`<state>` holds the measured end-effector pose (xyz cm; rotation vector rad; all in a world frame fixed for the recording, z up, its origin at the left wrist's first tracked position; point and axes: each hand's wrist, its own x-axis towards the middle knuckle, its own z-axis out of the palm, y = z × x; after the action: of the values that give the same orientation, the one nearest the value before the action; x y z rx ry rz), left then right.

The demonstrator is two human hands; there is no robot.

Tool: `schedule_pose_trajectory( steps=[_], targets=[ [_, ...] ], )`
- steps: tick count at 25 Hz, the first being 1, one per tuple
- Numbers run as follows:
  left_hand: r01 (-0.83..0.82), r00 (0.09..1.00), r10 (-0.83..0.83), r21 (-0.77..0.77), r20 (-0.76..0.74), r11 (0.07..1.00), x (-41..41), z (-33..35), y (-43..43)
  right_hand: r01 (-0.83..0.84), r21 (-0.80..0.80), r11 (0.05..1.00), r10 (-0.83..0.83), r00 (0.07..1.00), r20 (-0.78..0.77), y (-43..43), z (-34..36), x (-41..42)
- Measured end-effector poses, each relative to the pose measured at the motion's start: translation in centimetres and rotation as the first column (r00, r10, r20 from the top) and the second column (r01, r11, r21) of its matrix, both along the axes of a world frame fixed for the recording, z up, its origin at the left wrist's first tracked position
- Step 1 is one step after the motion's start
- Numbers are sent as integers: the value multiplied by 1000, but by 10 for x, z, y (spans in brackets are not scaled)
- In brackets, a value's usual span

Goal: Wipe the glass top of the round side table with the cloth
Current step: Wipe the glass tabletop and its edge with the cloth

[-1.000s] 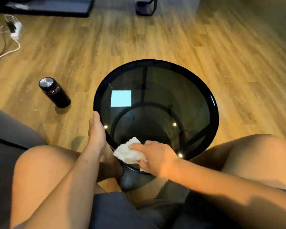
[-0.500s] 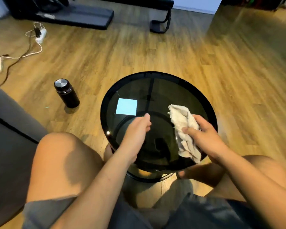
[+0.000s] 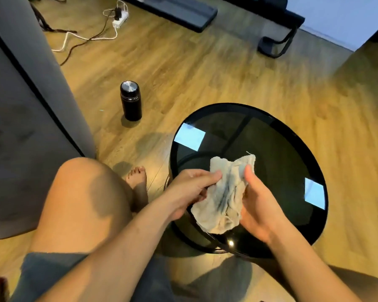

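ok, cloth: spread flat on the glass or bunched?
Bunched. The cloth is crumpled between the left hand and right hand, above the glass top.

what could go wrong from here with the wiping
1. The cloth shows a dark smear down its middle; if that side goes down on the glass top, it may streak rather than clean.
2. Both the left hand and right hand grip the cloth above the near edge, so neither steadies the table; a hard push might shift it.
3. The black flask stands on the floor by the table and could get knocked over.
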<state>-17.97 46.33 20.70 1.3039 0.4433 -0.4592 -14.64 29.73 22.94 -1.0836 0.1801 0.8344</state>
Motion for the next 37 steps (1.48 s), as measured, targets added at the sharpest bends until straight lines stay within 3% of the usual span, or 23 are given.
schedule_pose_trajectory(
  steps=[2,4,8,10,14,16,17,18,20,21,22,23,24,26,27,29,30,31,32,33,34,35,37],
  targets=[
    [-42,999,43,-22,29,999,14,1,-3,35,-183,982,-17,995,101,9,-5,12],
    [-134,988,130,59,78,989,24,4,-8,114,-363,925,-38,977,210,10,-7,25],
    [-317,937,290,125,194,940,35,-3,1,106,-607,788,107,947,304,13,2,50],
    [-400,907,360,176,221,900,34,-5,14,14,-607,794,196,941,277,26,9,61],
    [-668,743,641,260,193,697,35,-5,51,-138,-341,930,227,944,237,95,10,77],
    [-758,635,737,376,232,534,34,-13,64,-160,-418,894,310,895,321,134,-12,95],
    [-722,661,703,478,262,500,33,-18,65,-134,-521,843,365,854,371,151,-25,106],
    [-615,759,595,591,264,522,31,-20,61,-89,-666,740,467,782,414,162,-39,120],
    [-225,971,206,744,120,629,29,-26,45,169,-907,385,770,484,417,170,-57,145],
    [-55,998,23,771,52,634,27,-27,35,331,-888,319,873,261,411,169,-60,153],
    [43,996,-85,797,11,603,27,-27,28,399,-841,366,916,4,401,173,-63,156],
    [93,990,-138,819,-18,566,26,-30,21,353,-834,424,904,-226,364,180,-65,154],
    [120,986,-161,831,-38,543,28,-34,17,246,-874,420,864,-405,301,187,-65,148],
    [63,993,-117,880,-8,471,33,-43,25,137,-967,213,767,-636,78,195,-77,144],
    [55,995,-104,899,-10,434,34,-44,25,148,-980,133,733,-680,-3,199,-82,152],
    [77,983,-183,866,17,494,31,-42,11,202,-971,126,755,-654,-38,204,-86,184],
    [24,982,-167,832,83,554,30,-35,2,241,-963,117,814,-579,-46,207,-86,206],
    [47,979,-188,806,81,590,37,-41,10,290,-954,76,883,-464,-71,212,-81,230],
    [83,978,-207,836,37,542,42,-63,22,337,-942,-9,948,-296,-115,214,-75,249],
    [43,992,-122,835,29,549,42,-109,26,355,-932,-76,982,-133,-131,216,-71,264],
    [-22,1000,15,823,16,567,51,-172,64,369,-924,-99,992,-34,-120,217,-69,266],
    [24,987,118,820,-111,571,63,-232,111,387,-920,-57,997,-24,-72,215,-70,262],
    [56,932,255,799,-257,599,84,-351,161,398,-901,173,973,-210,94,212,-70,229]
  ],
)
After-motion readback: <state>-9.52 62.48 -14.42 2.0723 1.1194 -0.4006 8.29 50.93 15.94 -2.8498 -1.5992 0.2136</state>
